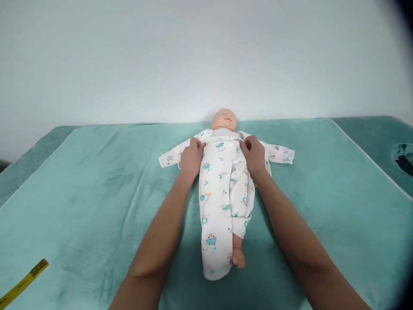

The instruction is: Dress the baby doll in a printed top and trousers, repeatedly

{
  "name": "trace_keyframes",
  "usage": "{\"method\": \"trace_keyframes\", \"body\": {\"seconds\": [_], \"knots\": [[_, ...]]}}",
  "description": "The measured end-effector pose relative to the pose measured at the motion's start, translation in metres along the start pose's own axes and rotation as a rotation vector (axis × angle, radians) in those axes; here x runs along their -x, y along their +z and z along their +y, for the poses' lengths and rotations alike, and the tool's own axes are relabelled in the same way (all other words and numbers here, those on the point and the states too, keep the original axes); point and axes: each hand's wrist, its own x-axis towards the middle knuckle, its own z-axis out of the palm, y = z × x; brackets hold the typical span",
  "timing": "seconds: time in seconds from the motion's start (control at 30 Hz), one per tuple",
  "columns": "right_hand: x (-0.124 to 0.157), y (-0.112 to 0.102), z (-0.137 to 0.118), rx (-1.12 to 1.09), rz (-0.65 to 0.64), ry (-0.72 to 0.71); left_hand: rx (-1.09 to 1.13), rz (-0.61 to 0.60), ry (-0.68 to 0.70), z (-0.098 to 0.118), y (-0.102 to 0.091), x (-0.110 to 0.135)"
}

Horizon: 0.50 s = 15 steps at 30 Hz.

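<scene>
A baby doll (223, 119) lies on its back on a teal blanket (97, 193), head toward the wall. White printed trousers (219, 193) cover its body from chest to legs, and one bare foot (238, 257) sticks out at the bottom. Under the doll lies a matching printed top (280, 154) with its sleeves spread out. My left hand (191, 158) grips the waistband at the doll's left side in view, fingers curled. My right hand (253, 156) grips the waistband on the other side, fingers also curled.
A yellow measuring tape (22, 283) lies at the near left corner of the blanket. A dark teal object (403, 156) sits at the far right edge. A plain white wall (206, 56) rises behind the bed.
</scene>
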Motion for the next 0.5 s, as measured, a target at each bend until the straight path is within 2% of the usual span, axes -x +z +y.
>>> {"method": "trace_keyframes", "body": {"seconds": [0.1, 0.23, 0.3, 0.4, 0.5], "knots": [[-0.001, -0.007, 0.003, 0.032, -0.034, 0.020, 0.075, -0.051, 0.017, -0.001, -0.006, 0.003], [0.001, -0.023, 0.007, 0.000, -0.214, 0.154, 0.254, -0.198, -0.011, -0.006, -0.019, 0.005], [0.003, -0.029, 0.011, -0.121, -0.342, 0.255, 0.404, -0.330, -0.074, -0.010, -0.023, 0.006], [0.005, -0.037, 0.018, -0.417, -0.534, 0.429, 0.575, -0.512, -0.177, -0.016, -0.025, 0.006], [0.005, -0.044, 0.020, -0.572, -0.688, 0.408, 0.559, -0.592, -0.185, -0.018, -0.026, 0.006]]}}
